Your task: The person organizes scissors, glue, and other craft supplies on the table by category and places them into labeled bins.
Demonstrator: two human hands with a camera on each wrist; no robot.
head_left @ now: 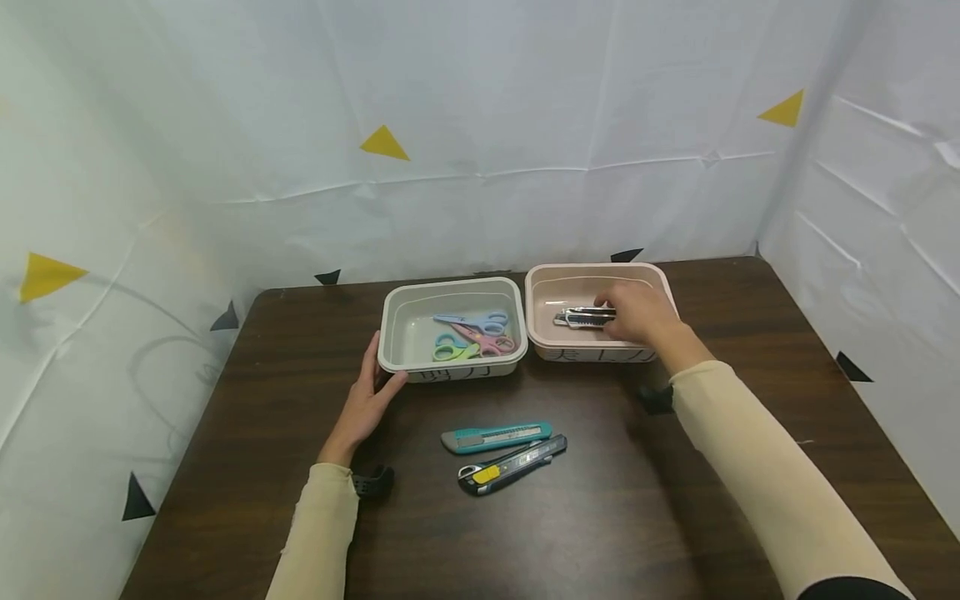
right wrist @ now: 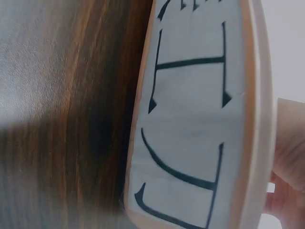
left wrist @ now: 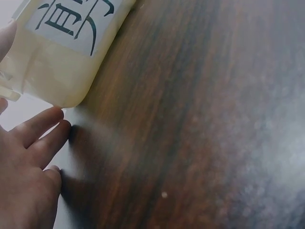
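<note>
Silver utility knife (head_left: 583,317) pinched by right hand (head_left: 637,315) inside pink tray (head_left: 537,321), fingers curled round handle end. Left hand (head_left: 365,402) laid flat against grey tray (head_left: 391,333), nothing gripped. Scissors (head_left: 474,334) seen left of grip; teal cutter (head_left: 495,437) and black-yellow cutter (head_left: 512,465) nearer body. Risk judged: knife could slip and clatter if pinch loosens; blade state cannot be told.

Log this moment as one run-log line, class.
right hand: holds silver knife in pink bin | left hand: touches grey bin | two cutters on table
</note>
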